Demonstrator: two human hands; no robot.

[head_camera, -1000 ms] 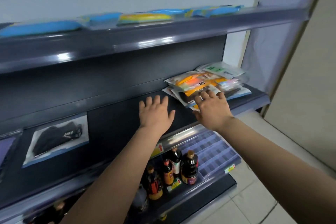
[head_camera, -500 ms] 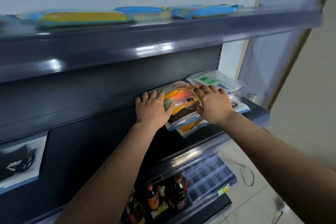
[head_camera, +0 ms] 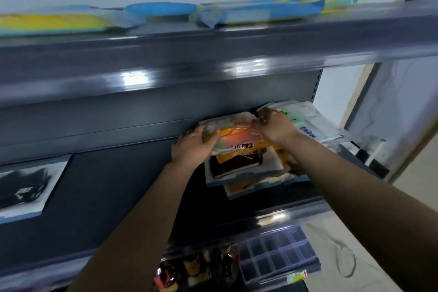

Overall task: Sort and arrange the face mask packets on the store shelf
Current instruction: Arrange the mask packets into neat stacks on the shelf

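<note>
A loose pile of face mask packets lies at the right end of the dark middle shelf (head_camera: pixel 118 197). On top is an orange packet (head_camera: pixel 237 136). My left hand (head_camera: pixel 193 147) grips its left edge, thumb on top. My right hand (head_camera: pixel 275 125) pinches its upper right corner. Under it lie a packet with a black mask (head_camera: pixel 239 165) and further orange ones. A white packet with green print (head_camera: pixel 308 123) lies behind my right hand. A single black mask packet (head_camera: pixel 26 187) lies at the shelf's left end.
Blue and yellow packets (head_camera: pixel 258 13) lie along the top shelf (head_camera: pixel 213 47). On the lower shelf stand sauce bottles (head_camera: pixel 196 268) and a divided plastic tray (head_camera: pixel 277 256). A wall panel (head_camera: pixel 403 102) closes the right side, with tiled floor below it.
Both hands moved from the bare shelf and pile front up onto the pile, and now hold the top orange packet at both ends. The camera has moved closer and tilted upward.
</note>
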